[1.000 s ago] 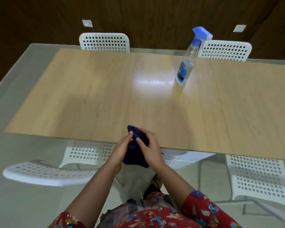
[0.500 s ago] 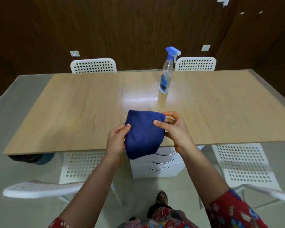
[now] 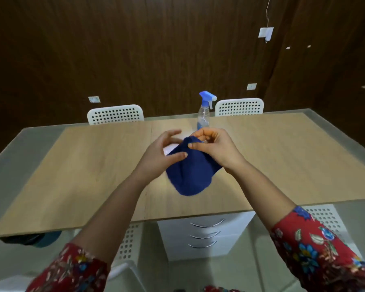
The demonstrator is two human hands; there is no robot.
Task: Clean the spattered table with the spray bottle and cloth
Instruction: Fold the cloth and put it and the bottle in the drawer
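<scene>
Cloth (image 3: 190, 175) hanging lengthwise downward, right hand (image 3: 217, 150) pinching top edge

Both forearms are reaching forward, the hands meeting in the middle. The right hand (image 3: 217, 148) is pinching the top of the cloth (image 3: 190, 175) between thumb and curled fingers (image 3: 205, 133). The left hand (image 3: 156, 157) is touching it with the thumb, its other digits spreading loosely.

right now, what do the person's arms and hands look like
The left hand and right hand are bare, with no gloves. The forearms are uncovered. The left sleeve and right sleeve are red with a blue and green floral print and end near the elbows.
</scene>
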